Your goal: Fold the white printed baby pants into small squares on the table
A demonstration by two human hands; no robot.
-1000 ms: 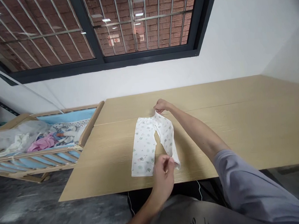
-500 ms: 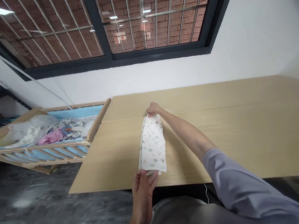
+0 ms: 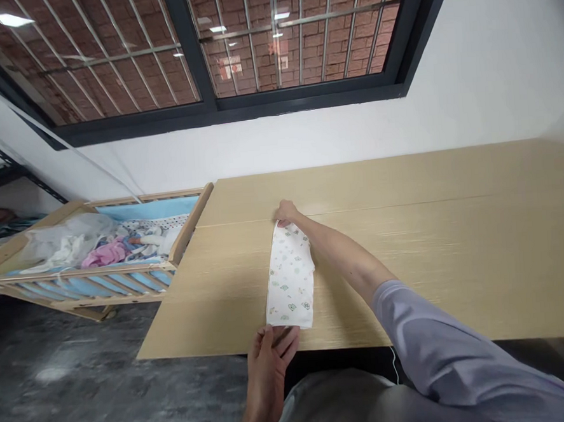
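Here, gripping with right hand (image 3: 286, 212) the waist end (image 3: 290, 228) of patterned white baby trousers (image 3: 290, 277), folded lengthwise and lying flat on the wood-coloured table (image 3: 409, 260), and with left hand (image 3: 266, 359) pinching the near hem (image 3: 289, 323) at its left corner.

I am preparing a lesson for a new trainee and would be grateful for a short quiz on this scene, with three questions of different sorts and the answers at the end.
1. Which hand is at the end of the pants nearer to the window?
2. True or false: the pants are plain white, without any pattern.
3. Fill in the gap: the pink cloth lies in the ____.

Key:
1. The right hand.
2. False; they are patterned.
3. Crib.
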